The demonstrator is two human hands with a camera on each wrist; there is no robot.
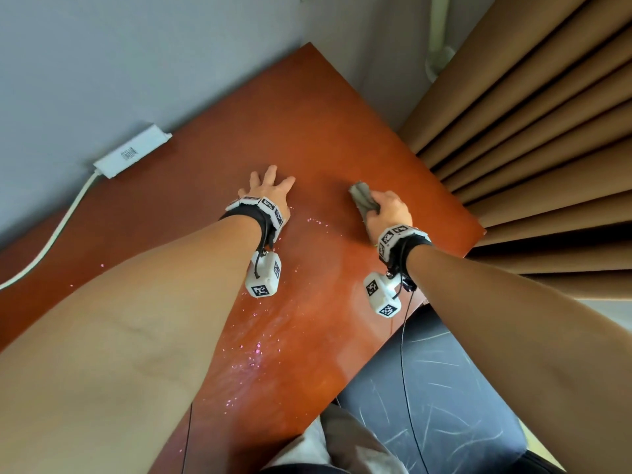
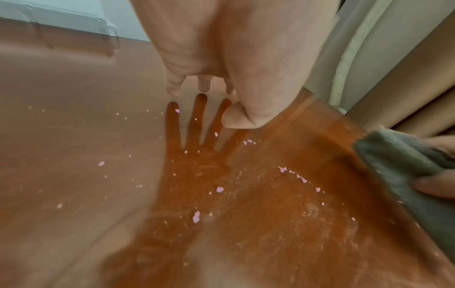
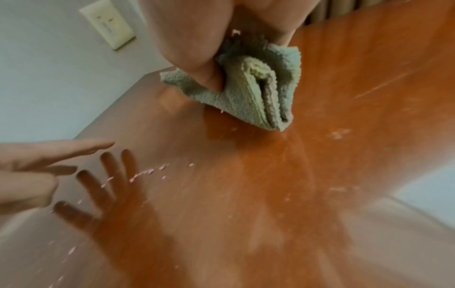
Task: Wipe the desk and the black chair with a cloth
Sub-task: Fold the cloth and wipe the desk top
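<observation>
- The desk [image 1: 273, 107] is being wiped with a bunched grey-green cloth [image 1: 363, 199], which is being pressed onto the reddish-brown top toward its right side, well short of the far corner.
- The cloth is being gripped by the right hand [image 1: 388, 213]; in the right wrist view the thumb [image 3: 209, 78] is being dug into the folds, so the fingers are clamped on the fabric, probably so that the wad is kept firm and flat under pressure.
- The left hand [image 1: 268, 188] is being held over the desk to the left of the cloth, fingers [image 2: 173, 85] straight and spread apart, holding nothing; whether the tips are touching the surface cannot be told. It is judged that the body is being steadied this way during the reach.
- Pink crumbs [image 1: 254, 354] and a pale dusty film are being left on the near and middle part of the top, so this area is judged as not yet wiped.
- A white power adapter [image 1: 131, 152] with its cable is lying at the far left edge against the wall, well apart from both hands.
- The black chair [image 1: 437, 398] is being left untouched at the near right, tucked beside the desk edge, its seat marked with pale scuffs; that half of the task is judged still to be done.
- Brown curtains [image 1: 530, 131] are hanging just beyond the right edge.
</observation>
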